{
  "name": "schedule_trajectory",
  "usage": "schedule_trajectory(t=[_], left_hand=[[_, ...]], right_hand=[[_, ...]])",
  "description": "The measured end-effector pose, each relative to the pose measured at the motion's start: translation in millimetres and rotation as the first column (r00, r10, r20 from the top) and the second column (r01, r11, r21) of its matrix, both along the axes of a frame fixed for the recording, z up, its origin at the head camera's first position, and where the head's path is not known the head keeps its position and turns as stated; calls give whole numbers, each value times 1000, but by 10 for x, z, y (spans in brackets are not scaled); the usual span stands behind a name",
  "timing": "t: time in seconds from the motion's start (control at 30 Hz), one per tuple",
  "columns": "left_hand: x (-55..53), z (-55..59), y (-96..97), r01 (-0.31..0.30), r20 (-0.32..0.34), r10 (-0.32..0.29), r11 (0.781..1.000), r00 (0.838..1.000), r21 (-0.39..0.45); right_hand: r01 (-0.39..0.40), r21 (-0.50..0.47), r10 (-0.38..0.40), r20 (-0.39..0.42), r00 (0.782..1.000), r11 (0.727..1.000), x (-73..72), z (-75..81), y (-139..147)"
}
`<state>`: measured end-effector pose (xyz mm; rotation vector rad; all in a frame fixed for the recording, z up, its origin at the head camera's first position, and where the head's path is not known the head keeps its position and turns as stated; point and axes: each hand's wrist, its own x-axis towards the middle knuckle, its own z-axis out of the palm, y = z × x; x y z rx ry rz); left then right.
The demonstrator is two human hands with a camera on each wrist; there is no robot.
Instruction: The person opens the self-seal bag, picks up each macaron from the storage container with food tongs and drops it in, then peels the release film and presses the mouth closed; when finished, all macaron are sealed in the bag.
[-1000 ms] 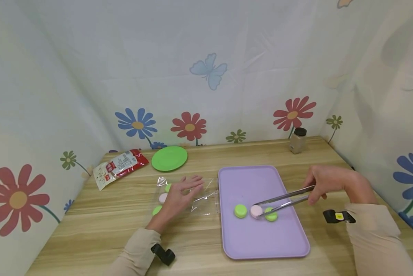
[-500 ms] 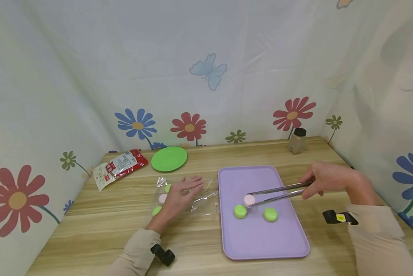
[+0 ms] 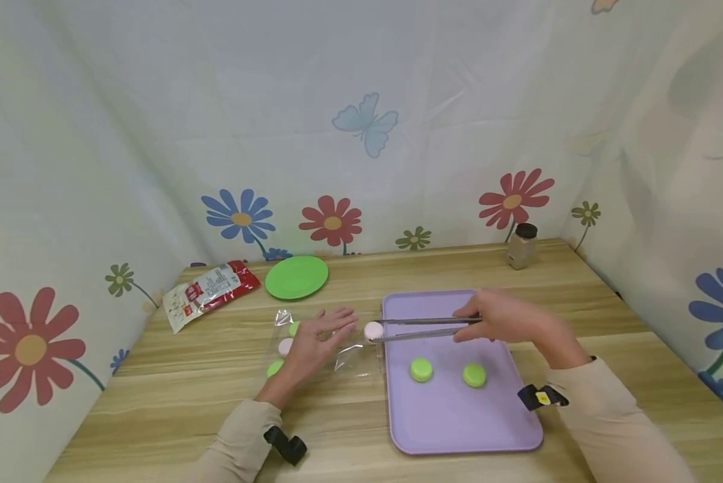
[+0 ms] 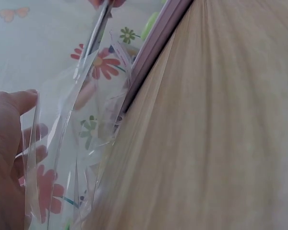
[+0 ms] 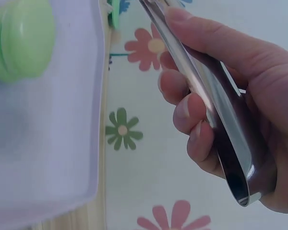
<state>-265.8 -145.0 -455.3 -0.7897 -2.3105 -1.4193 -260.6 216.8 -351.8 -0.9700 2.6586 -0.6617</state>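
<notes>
Gripping the tongs [image 5: 225,129], the right hand [image 3: 509,318] is holding a pink macaron [image 3: 373,331] just beyond the left hand's fingers; the left hand [image 3: 313,345] is lying straight-fingered on the bag [image 3: 358,359]. Apparently bagging; whether it is inside yet, cannot tell. Next move likely calling for guiding it deeper, then loosening. Beside the left hand, the bag is holding two greens [image 3: 275,368] and a second pink [image 3: 285,347]; below the right, the tray [image 3: 452,422] is carrying two more greens [image 3: 421,370].

At lower centre-right, the lilac tray [image 3: 458,421] is offering passage below two green macarons [image 3: 421,369]. At centre, metal tongs [image 3: 418,321] are spanning tray edge and plastic bag [image 3: 360,361], barring crossing; leftward, the left hand [image 3: 309,345] is obstructing access to the bag.
</notes>
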Motion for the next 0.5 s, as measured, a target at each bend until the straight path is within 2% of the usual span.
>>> schedule_trajectory(t=[0.17, 0.3, 0.5], left_hand=[[-9, -14, -23, 17, -9, -17, 1000, 1000, 7], [-16, -22, -21, 21, -19, -21, 1000, 1000, -9], [9, -5, 8, 19, -21, -20, 999, 1000, -51]], right_hand=[[-33, 21, 33, -18, 999, 999, -40, -89, -224], [-58, 28, 60, -83, 995, 998, -96, -161, -399], [-116, 39, 122, -209, 970, 992, -146, -237, -673]])
